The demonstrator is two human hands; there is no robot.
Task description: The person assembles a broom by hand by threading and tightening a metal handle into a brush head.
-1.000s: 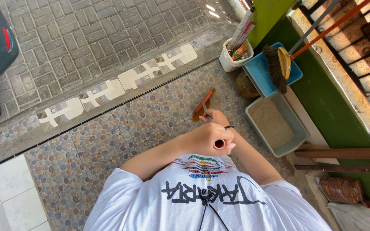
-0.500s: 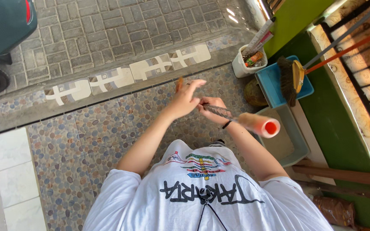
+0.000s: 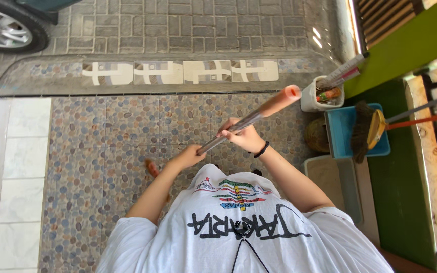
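You have both hands on a long grey metal handle with an orange foam grip at its top end [image 3: 251, 119], holding it slantwise in front of your chest. Your right hand [image 3: 244, 137] is wrapped shut around the shaft just below the orange end, a black band on its wrist, and your left hand [image 3: 190, 155] is closed on the shaft lower down, at the end nearer your body. Past your left hand the shaft drops out of sight behind your arm and white printed shirt [image 3: 238, 227], so the working end cannot be made out; a small orange-brown shape [image 3: 151, 167] on the pebble-patterned floor tiles [image 3: 107, 136] just beyond your left hand may belong to it, but that is not certain. Above and to the right of your upper grip, the orange end points toward a white bucket stuffed with rolled papers and odds [image 3: 320, 95], with a blue plastic tray and the dark brush head lying in it [image 3: 356, 132] just past that. The likely trouble is that raised end: your hands sit close together on the shaft, so a wide swing could carry it into the bucket and tip it, or knock the leaning broom handles [image 3: 421, 114] off the green wall [image 3: 405, 50].
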